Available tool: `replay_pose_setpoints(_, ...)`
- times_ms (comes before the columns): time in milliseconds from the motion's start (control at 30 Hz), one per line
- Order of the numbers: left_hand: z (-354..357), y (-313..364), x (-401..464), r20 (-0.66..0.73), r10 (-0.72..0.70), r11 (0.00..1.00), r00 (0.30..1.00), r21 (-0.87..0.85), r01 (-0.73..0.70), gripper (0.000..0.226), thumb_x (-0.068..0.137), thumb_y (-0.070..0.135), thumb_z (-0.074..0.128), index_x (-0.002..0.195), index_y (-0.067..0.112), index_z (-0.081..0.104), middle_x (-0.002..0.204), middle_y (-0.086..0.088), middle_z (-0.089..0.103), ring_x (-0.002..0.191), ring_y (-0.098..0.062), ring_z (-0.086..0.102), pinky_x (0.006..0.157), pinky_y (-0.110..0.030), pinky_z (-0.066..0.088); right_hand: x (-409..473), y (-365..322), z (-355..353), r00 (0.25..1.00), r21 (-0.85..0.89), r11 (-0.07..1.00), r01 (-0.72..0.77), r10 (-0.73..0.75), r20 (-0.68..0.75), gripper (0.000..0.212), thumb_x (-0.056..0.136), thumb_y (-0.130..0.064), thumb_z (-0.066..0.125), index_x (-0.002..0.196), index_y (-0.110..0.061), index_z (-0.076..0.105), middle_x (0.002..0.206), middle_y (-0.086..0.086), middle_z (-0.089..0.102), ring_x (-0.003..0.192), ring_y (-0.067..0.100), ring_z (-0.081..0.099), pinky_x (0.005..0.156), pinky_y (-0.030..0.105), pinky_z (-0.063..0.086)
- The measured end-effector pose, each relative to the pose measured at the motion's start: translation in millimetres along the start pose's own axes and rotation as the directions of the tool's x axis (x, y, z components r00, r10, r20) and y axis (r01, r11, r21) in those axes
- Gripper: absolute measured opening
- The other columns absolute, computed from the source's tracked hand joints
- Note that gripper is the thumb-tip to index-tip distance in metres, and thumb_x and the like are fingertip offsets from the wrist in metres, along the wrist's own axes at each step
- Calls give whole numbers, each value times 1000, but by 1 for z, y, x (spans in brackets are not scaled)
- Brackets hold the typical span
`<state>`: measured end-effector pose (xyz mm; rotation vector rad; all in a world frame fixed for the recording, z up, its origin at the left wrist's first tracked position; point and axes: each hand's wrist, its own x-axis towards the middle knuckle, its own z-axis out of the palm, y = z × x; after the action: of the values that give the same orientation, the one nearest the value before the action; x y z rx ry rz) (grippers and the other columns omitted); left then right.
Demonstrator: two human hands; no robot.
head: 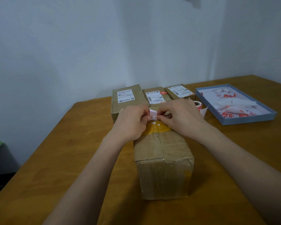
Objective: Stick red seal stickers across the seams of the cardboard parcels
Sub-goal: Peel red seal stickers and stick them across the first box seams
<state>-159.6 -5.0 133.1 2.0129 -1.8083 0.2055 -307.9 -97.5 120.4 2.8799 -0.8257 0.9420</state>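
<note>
While both hands (154, 117) pinch, sticker (153, 114) hangs between.

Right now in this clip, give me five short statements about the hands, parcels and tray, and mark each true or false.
1. Both hands, left hand and right hand, pinch one small sticker piece. True.
2. The sticker piece is held above the long cardboard parcel nearest the camera. True.
3. The sticker roll lies inside the blue tray. False: it sits on the wooden table, beside the tray.
4. The blue tray is at the left of the table. False: it is at the right.
5. Three smaller labelled parcels stand behind the long one. True.
</note>
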Motion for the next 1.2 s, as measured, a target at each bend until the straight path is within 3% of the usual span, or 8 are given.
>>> replay_pose_setpoints(233,0,0,1,-25,3,1000,1000,18,-3,12,96,24,54,85,26,49,75,12,52,75,-15,48,64,-31,27,3,2,3,1000,-7,1000,-27,27,-7,17,89,-40,58,92,-34,73,76,-9,70,74,13,61,60,29,42)
replay_pose_setpoints(633,0,-1,4,-2,-2,999,1000,44,2,8,95,24,55,87,23,55,66,15,46,74,-15,51,64,-31,32,3,-1,3,998,21,998,-64,65,-11,16,88,-40,59,92,-36,74,75,-7,69,73,16,61,65,33,49)
replay_pose_setpoints(800,0,-2,4,-6,0,998,1000,61,1,6,94,23,55,89,21,58,64,17,44,73,-14,50,63,-30,33,4,-4,2,999,-15,999,-34,33,-31,17,88,-34,59,89,-30,75,68,-5,65,66,16,57,55,28,40)
replay_pose_setpoints(1000,1,-1,5,-5,4,998,1000,56,-3,9,95,24,54,86,24,54,65,17,44,73,-14,49,66,-31,34,4,-4,5,998,-13,998,-56,55,-44,19,87,-36,57,87,-30,74,67,-4,64,64,18,57,57,34,49)
replay_pose_setpoints(1100,1,-1,6,-2,-1,998,1000,66,1,8,95,24,54,87,23,56,64,18,43,73,-14,50,66,-31,35,4,-4,5,998,-28,999,-44,43,-51,18,88,-35,57,85,-29,75,66,-4,64,63,17,57,54,31,45)
replay_pose_setpoints(1200,1,0,6,-10,-7,998,1000,67,7,11,95,24,54,84,24,53,74,14,55,76,-16,54,65,-31,35,4,-5,4,998,-37,998,-42,40,-51,18,88,-34,58,85,-28,74,65,-4,64,63,19,57,53,30,42)
